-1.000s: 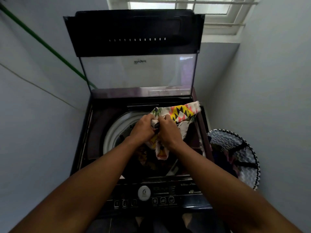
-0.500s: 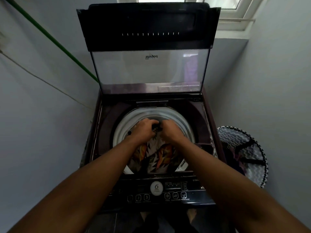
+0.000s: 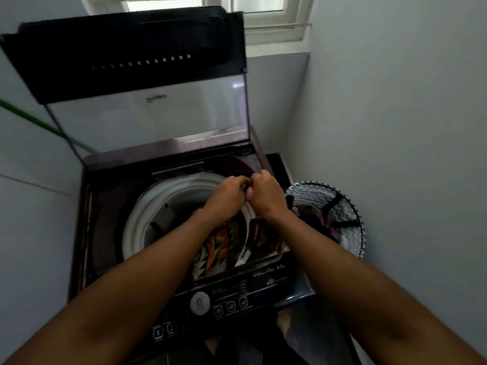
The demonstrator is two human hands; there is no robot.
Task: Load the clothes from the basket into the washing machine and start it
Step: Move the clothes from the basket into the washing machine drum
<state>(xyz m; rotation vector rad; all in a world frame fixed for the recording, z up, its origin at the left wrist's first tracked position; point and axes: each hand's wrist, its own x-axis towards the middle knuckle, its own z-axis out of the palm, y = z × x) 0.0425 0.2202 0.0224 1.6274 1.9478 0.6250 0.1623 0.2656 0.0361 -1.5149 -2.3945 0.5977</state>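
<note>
Clothes: a patterned garment (image 3: 218, 248) with orange, black and white zigzags lies inside the drum, toward its front-right part, partly hidden by the forearms.
Drum: the white ring of the drum (image 3: 147, 206) sits in the middle of the washing machine top; the inside is dark.
Washing machine: a dark top-loading washing machine (image 3: 87, 233) with its lid (image 3: 147, 114) standing upright at the back edge; the lower part of the lid is see-through, the upper part black.
Controls: a round silver knob (image 3: 199, 302) and a row of buttons (image 3: 230, 306) run along the front edge.
Left hand: the left hand (image 3: 228, 192) is over the back-right rim of the drum, fingers curled; whether they pinch anything I cannot tell.
Right hand: the right hand (image 3: 266, 192) touches the left at the knuckles, fingers curled inward; what they hold, if anything, is hidden.
Basket: a round basket (image 3: 350, 206) with a zigzag-patterned lining stands just beside the machine's right side, against the wall, with dark clothes inside.
Surroundings: a green hose (image 3: 39, 125) runs along the left wall; a window (image 3: 263, 11) is above the lid.
</note>
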